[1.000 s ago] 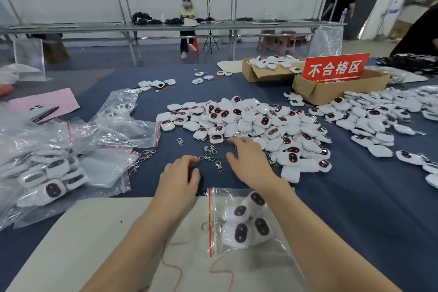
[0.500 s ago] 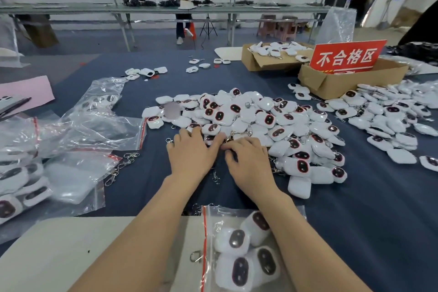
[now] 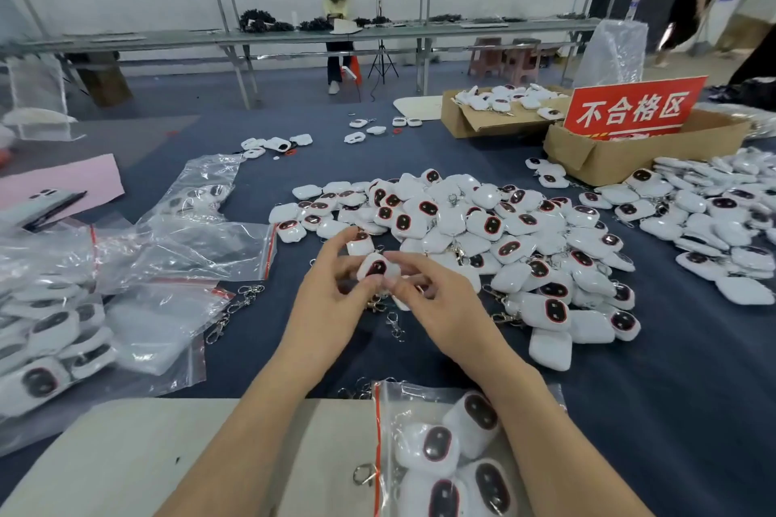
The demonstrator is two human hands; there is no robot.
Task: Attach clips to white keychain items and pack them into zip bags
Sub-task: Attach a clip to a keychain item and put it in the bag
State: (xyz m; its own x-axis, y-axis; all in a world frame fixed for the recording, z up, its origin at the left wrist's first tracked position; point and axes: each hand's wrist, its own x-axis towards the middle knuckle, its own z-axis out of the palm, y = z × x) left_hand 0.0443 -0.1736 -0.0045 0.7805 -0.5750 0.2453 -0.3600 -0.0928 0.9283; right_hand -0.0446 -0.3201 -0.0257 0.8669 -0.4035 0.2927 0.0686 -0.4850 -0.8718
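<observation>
1. Left hand: raised just above the table, at the near edge of the main pile. Thumb and forefingers are curled and pinch the left side of one white keychain item; the other fingers are loosely spread.
2. Right hand: just beside the left hand, fingertips almost meeting it. Thumb and forefinger pinch the right side of the same item.
3. White keychain item: held between both hands, dark red-rimmed face turned up toward the camera. A brass-coloured clip shows just under it; whether it is attached cannot be told.
4. Main pile of keychain items: centre of the table, just beyond and to the right of the hands.
5. Second pile: far right, apart from the main pile.
6. Loose clips: on the blue table cover, under the hands; more lie to the left, beside the bags.
7. Near zip bag: red-striped, holding several white items, lying partly under the right forearm, on a pale board.
8. Left zip bags: a heap at the left, some filled with items.
9. Cardboard box: far right, holding a red sign with white characters.
10. Second cardboard box: farther back, holding white items.
11. Pink sheet: far left, with a phone resting on it.
</observation>
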